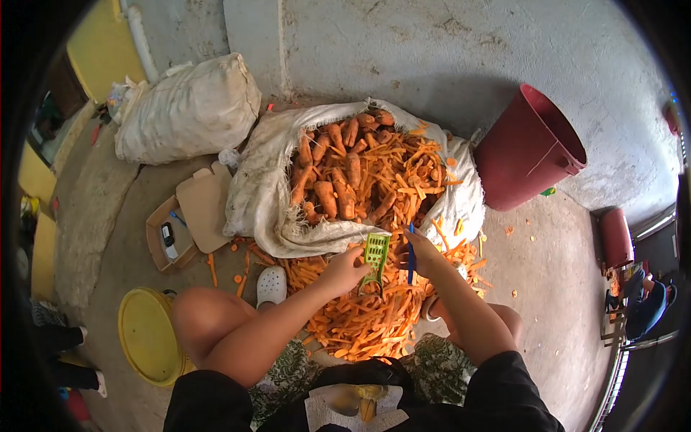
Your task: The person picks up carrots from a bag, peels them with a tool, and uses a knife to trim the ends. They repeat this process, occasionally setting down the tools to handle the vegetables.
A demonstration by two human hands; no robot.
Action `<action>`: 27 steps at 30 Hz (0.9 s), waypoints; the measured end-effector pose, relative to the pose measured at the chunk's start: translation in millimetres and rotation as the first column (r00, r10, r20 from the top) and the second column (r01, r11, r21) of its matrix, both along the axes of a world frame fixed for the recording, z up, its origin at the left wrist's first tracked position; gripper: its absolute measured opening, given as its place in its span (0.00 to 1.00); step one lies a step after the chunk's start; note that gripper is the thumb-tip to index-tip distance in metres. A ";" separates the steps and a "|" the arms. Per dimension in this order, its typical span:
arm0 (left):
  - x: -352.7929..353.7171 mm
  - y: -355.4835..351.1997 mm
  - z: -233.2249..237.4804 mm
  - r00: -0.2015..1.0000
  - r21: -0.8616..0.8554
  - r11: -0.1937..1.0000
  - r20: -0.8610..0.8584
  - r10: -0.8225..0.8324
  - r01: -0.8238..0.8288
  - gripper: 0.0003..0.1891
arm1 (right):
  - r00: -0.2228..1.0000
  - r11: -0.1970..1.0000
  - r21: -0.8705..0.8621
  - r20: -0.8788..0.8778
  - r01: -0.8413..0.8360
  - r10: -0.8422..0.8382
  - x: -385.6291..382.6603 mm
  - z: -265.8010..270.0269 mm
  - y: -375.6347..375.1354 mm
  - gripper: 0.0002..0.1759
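Note:
My left hand (345,272) pinches a flat green slotted grater (376,250) with a rounded loop at its lower end. Close beside it, my right hand (426,258) grips a slim, upright blue stick-like tool (411,255) whose exact kind I cannot make out. Both hands are above a heap of orange carrot strips (360,324) on the floor between my legs. Just beyond them lies an open white woven sack (281,230), holding whole carrots (345,194) and more cut strips.
A full, closed sack (191,111) lies at the back left. Nearer are an open cardboard box (205,209) and a yellow lidded bucket (147,338). A tilted dark red bin (522,151) stands at the wall. Another person (648,302) is at the far right.

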State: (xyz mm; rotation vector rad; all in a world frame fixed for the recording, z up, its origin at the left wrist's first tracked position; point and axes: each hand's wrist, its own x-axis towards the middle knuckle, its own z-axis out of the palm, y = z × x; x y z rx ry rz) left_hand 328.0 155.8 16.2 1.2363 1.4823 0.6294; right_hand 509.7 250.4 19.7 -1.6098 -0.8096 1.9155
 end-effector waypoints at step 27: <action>-105.5 68.9 -41.8 0.951 -0.215 0.927 -0.100 0.293 -0.308 0.13 | 0.834 0.735 0.627 0.528 -0.257 -0.159 26.8 -2.7 29.4 0.16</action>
